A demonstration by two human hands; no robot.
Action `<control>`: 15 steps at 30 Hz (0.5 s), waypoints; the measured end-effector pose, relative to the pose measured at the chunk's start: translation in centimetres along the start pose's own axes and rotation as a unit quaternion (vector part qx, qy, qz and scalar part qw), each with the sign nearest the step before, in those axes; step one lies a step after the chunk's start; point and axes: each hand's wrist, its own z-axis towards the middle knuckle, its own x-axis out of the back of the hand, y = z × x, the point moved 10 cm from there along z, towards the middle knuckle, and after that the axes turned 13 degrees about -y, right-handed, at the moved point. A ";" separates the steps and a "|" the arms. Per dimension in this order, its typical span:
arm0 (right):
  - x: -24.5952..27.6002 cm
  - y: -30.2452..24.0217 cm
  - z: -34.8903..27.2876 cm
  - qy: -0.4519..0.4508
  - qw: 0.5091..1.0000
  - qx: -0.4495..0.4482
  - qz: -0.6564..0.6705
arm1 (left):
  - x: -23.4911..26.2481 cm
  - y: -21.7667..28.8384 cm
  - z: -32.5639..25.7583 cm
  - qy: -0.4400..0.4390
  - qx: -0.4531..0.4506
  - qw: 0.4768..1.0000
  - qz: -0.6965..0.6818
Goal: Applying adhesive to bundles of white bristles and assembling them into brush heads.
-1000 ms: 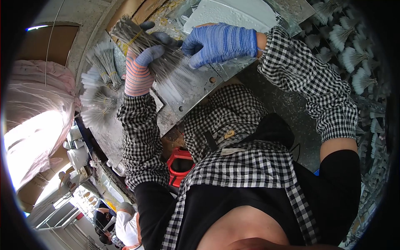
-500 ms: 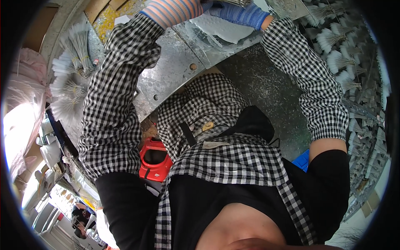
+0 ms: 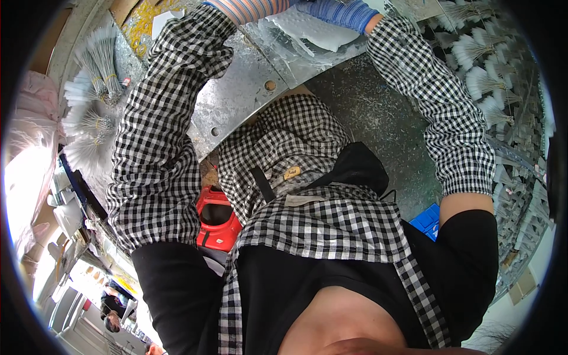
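While both arms reach up past the top edge of the view, fanned bundles of thin white-tipped wires (image 3: 89, 118) lie at the left of the grey metal bench (image 3: 236, 100). The left hand (image 3: 248, 9), in a pink striped glove, and the right hand (image 3: 337, 12), in a blue knitted glove, are cut off, so I cannot tell their grip. Between them lies clear crumpled plastic wrapping (image 3: 307, 38). More white-tipped wire bundles (image 3: 479, 53) lie right.
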 end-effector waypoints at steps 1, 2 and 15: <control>0.1 -0.3 0.0 0.006 1.000 -0.001 -0.019 | 0.1 0.0 -0.2 0.001 0.000 1.000 -0.003; 0.1 -0.8 0.2 0.006 1.000 0.004 -0.018 | 0.3 0.0 -0.6 0.001 0.001 1.000 -0.004; 4.4 -4.7 1.7 0.028 0.987 -0.084 -0.133 | 2.6 -3.6 -2.7 0.169 -0.026 0.934 -0.314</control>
